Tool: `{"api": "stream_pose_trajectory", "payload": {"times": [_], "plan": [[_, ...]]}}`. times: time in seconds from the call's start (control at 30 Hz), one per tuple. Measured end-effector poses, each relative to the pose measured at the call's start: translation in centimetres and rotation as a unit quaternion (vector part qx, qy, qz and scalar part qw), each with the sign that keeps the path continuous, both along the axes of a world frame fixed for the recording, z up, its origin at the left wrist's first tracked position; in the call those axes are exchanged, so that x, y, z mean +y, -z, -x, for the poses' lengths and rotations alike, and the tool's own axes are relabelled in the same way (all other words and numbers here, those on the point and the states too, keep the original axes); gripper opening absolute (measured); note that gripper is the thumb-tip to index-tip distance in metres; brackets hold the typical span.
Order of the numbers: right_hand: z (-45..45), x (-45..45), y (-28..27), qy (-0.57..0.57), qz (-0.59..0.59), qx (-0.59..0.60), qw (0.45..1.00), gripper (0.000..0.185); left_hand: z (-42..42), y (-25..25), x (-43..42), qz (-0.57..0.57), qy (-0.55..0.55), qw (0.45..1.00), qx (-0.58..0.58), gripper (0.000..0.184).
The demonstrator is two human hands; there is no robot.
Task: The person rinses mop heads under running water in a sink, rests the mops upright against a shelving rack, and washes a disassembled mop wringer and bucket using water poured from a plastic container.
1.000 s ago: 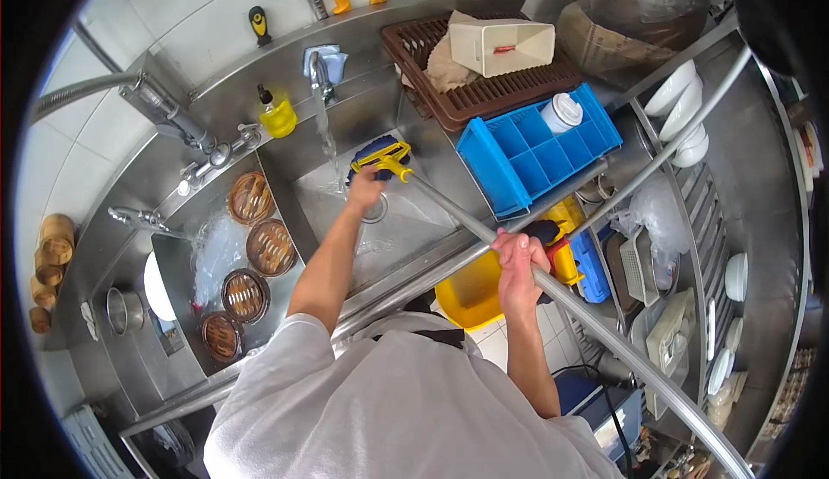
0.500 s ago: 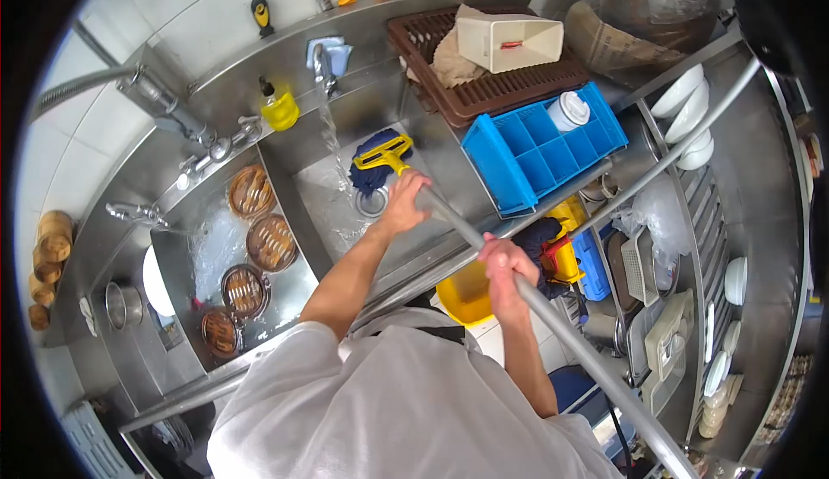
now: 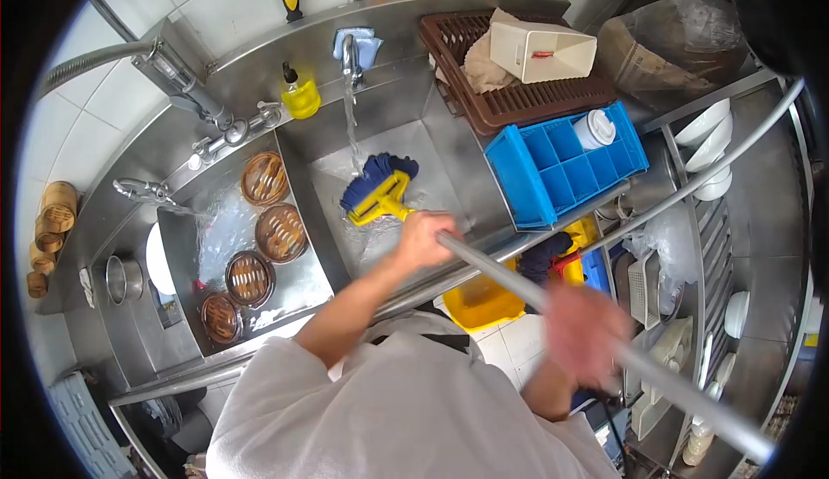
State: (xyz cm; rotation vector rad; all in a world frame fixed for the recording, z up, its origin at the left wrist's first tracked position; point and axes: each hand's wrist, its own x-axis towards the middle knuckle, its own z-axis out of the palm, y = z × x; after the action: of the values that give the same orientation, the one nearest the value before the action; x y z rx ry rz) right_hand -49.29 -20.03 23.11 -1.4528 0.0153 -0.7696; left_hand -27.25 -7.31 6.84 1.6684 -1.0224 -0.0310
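Note:
A mop with dark blue strands (image 3: 399, 168) and a yellow head (image 3: 380, 202) rests in the steel sink basin, below a running tap (image 3: 350, 60). My left hand (image 3: 426, 240) is closed around its grey handle (image 3: 498, 277) close to the yellow head. Farther up the handle, my right hand (image 3: 587, 332) is wrapped round it, blurred by motion. The handle runs across my front to the lower right. Water from the tap falls beside the strands.
Several round bamboo steamers (image 3: 281, 232) sit in the left basin. On the right are a blue divided crate (image 3: 561, 164) and a brown rack (image 3: 484, 107). Below the sink edge stands a yellow bucket (image 3: 485, 296). A bottle of yellow liquid (image 3: 300, 99) stands by the tap.
The mop head has come nearer to me in the basin and turned, covering the drain. My right hand has moved right and up with the handle. The view has shifted slightly.

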Motion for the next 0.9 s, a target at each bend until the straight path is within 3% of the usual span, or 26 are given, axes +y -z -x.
{"api": "stream_pose_trajectory", "payload": {"times": [0.03,0.07,0.1,0.13,0.2,0.23,0.27,0.3,0.33,0.37,0.4,0.43,0.47,0.53,0.57,0.6,0.67,0.73,0.8,0.83,0.87,0.9], "plan": [[-3.8,1.6,1.6,0.013,0.082,0.093,0.992,0.033,-0.8,4.0,0.7,-0.005,0.0,1.0,0.0,0.03],[-7.7,3.3,3.2,0.02,0.172,0.181,0.968,0.032,-1.5,7.5,1.4,-0.084,0.01,0.996,0.032,0.025],[-8.1,3.4,1.4,-0.064,0.007,0.122,0.99,0.035,-1.4,8.9,1.7,-0.16,0.026,0.985,0.066,0.021],[-8.3,3.0,-1.4,-0.066,0.022,0.107,0.992,0.035,-2.1,6.8,0.7,-0.147,0.021,0.988,0.051,0.021],[-6.2,4.3,-5.6,-0.159,-0.062,-0.112,0.979,0.033,-0.3,1.5,2.0,-0.12,0.024,0.992,0.023,0.014],[-6.2,4.4,-4.9,-0.152,-0.027,-0.096,0.983,0.036,-0.4,1.1,2.4,-0.101,0.025,0.993,0.054,0.017],[-7.2,4.1,-2.1,-0.154,-0.026,-0.097,0.983,0.036,-2.0,4.3,2.3,-0.099,0.023,0.993,0.052,0.017],[-7.9,4.1,2.2,-0.074,0.052,0.027,0.996,0.038,-3.4,10.4,2.5,-0.108,0.06,0.992,0.036,0.019],[-8.0,4.7,4.5,0.003,0.127,0.154,0.98,0.042,-3.5,9.6,2.7,-0.167,0.087,0.979,0.074,0.02],[-7.4,4.6,1.8,-0.033,0.036,0.107,0.993,0.037,-3.6,8.5,3.0,-0.228,0.111,0.961,0.106,0.021],[-6.9,4.5,-0.8,-0.069,-0.06,0.056,0.994,0.034,-4.0,4.6,2.3,-0.223,0.101,0.965,0.095,0.021],[-6.3,4.4,-3.4,-0.103,-0.151,0.005,0.983,0.03,-3.2,1.7,2.5,-0.239,0.162,0.956,0.045,0.021],[-6.2,4.5,-5.4,-0.16,-0.08,-0.122,0.976,0.023,-1.9,0.6,2.8,-0.253,0.227,0.94,0.003,0.023],[-8.4,4.5,-3.5,-0.021,0.131,-0.032,0.991,0.024,-2.9,6.1,2.6,-0.201,0.232,0.951,0.041,0.028],[-8.7,4.4,2.1,0.02,0.155,0.043,0.987,0.024,-3.6,9.3,2.8,-0.194,0.169,0.965,0.041,0.028],[-7.9,4.1,1.7,0.019,0.13,0.074,0.989,0.025,-3.6,10.9,3.2,-0.188,0.107,0.975,0.041,0.028],[-6.0,3.6,1.0,0.019,0.077,0.134,0.988,0.026,-2.4,4.8,3.2,-0.246,0.205,0.946,0.042,0.027],[-3.6,2.4,1.9,-0.086,-0.027,0.021,0.996,0.031,-0.8,0.8,3.9,-0.258,0.2,0.945,0.029,0.027],[-5.1,4.5,4.0,0.066,0.159,0.059,0.983,0.028,-4.1,7.9,3.3,-0.244,0.182,0.951,0.053,0.023],[-7.4,7.1,1.2,0.142,0.14,0.113,0.973,0.026,-4.1,10.9,4.2,-0.233,0.16,0.956,0.08,0.02],[-7.2,6.5,0.5,0.079,0.118,0.117,0.983,0.026,-2.8,10.7,5.2,-0.24,0.166,0.953,0.082,0.02],[-6.9,5.9,0.0,0.016,0.094,0.124,0.988,0.027,-2.4,9.1,4.8,-0.167,0.198,0.964,0.059,0.018]]}}
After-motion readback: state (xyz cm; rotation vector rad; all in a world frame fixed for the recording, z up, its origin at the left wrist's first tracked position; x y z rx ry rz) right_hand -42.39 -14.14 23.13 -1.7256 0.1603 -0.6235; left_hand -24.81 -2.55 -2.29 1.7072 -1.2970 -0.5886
